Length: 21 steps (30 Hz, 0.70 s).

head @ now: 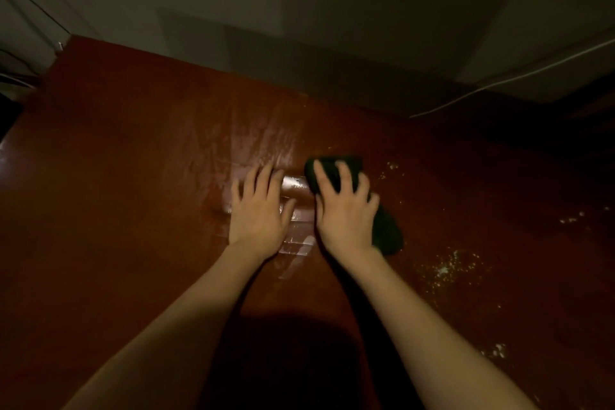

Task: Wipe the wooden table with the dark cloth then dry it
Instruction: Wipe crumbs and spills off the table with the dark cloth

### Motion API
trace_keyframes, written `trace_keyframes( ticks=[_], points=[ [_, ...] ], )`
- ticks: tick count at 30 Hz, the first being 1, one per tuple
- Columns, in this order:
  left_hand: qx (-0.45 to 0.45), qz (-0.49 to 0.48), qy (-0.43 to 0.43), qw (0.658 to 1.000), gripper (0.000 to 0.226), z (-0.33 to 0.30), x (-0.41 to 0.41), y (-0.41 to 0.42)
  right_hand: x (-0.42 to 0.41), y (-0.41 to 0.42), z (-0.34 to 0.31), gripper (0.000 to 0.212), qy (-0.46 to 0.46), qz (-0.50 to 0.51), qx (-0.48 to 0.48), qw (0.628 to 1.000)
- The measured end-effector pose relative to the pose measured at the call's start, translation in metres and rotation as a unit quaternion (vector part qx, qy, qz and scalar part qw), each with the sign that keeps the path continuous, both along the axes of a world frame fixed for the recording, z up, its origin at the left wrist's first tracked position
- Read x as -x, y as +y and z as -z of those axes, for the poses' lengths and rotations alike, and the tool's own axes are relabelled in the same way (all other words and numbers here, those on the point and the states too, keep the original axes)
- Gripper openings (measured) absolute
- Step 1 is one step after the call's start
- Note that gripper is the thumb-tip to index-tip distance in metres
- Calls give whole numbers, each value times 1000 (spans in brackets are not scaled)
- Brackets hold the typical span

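Head view of a wiping stroke on a wooden table [133, 210]. The dark cloth [386, 233], a bunched dark-green rag, lies on the tabletop just right of centre, under the right hand [344, 210]. That hand presses down on it with fingers spread and slightly bent over its far end; part of the cloth shows beyond the fingertips and more trails out beside the wrist. The left hand [261, 213] rests flat on the bare wood just beside it, fingers straight and a little apart, holding nothing.

The cloth appears soft, light and limp, so it is likely to fold or roll under a push; a broad palm across its middle, as here, should keep it flat, whereas a pinch at one edge would probably let it drag into a rope. If damp, it will cling to the surface rather than slide freely.

The table is a glossy reddish-brown board. A wet sheen [263, 140] streaks the area ahead of and between the hands, suggesting ground already covered. Pale specks [449, 270] are scattered to the right of the cloth, with smaller patches nearer the right edge, so that side seems not yet wiped. A white cable [519, 76] runs along the wall behind.
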<state>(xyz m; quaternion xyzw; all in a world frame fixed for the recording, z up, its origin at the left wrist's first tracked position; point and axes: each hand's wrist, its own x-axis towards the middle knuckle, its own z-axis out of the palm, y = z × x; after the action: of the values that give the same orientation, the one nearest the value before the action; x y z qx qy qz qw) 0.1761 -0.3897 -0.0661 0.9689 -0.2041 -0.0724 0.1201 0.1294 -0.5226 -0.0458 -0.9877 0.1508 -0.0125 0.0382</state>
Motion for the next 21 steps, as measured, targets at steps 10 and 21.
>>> trace_keyframes(
  ticks=[10, 21],
  points=[
    [-35, 0, 5, 999, 64, 5, -3, -3, -36, -10, -3, 66, -3, 19, -8, 1000],
    [-34, 6, -17, 999, 57, 5, -2, -4, -118, -15, -4, 57, 33, -17, -23, 999]
  ],
)
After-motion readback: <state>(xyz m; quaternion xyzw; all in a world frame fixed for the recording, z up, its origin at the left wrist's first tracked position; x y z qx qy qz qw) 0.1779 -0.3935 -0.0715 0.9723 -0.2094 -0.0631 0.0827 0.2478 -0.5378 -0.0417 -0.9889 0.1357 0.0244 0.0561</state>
